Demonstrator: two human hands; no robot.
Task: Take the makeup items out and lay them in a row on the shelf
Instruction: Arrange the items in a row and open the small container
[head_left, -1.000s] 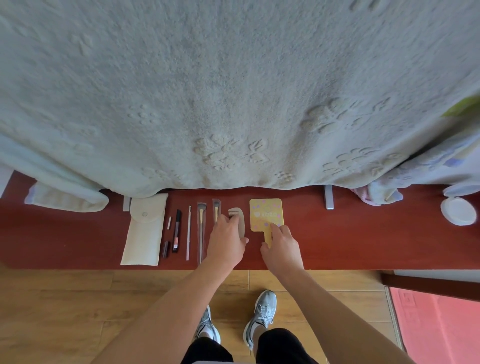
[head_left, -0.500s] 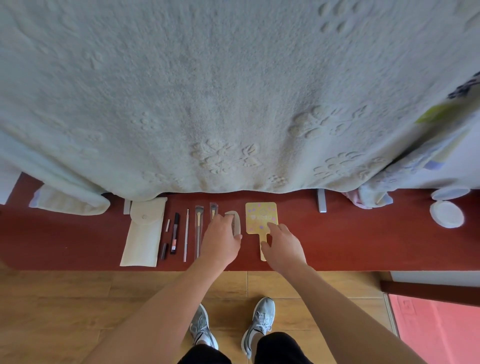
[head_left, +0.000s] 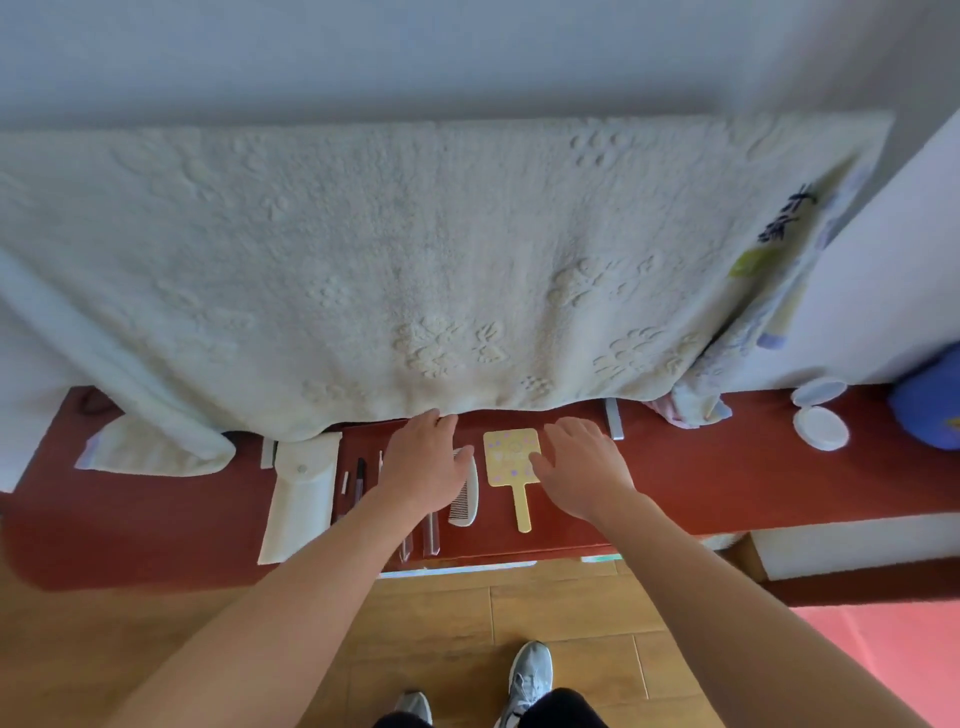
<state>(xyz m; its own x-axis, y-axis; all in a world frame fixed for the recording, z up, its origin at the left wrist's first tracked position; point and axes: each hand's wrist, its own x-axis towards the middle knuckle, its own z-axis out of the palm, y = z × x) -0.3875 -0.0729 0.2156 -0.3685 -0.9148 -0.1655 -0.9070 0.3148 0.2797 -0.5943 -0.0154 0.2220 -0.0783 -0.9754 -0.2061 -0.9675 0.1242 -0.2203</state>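
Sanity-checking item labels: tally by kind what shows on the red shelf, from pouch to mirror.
pouch: 1
comb: 1
hand mirror: 1
brush handles: 2
slim pencils: 2
Total: 7 plainly visible; the left hand covers part of the row.

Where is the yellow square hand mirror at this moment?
In the head view, the yellow square hand mirror lies flat on the dark red shelf, just right of the white curved comb, between the left hand and the right hand.
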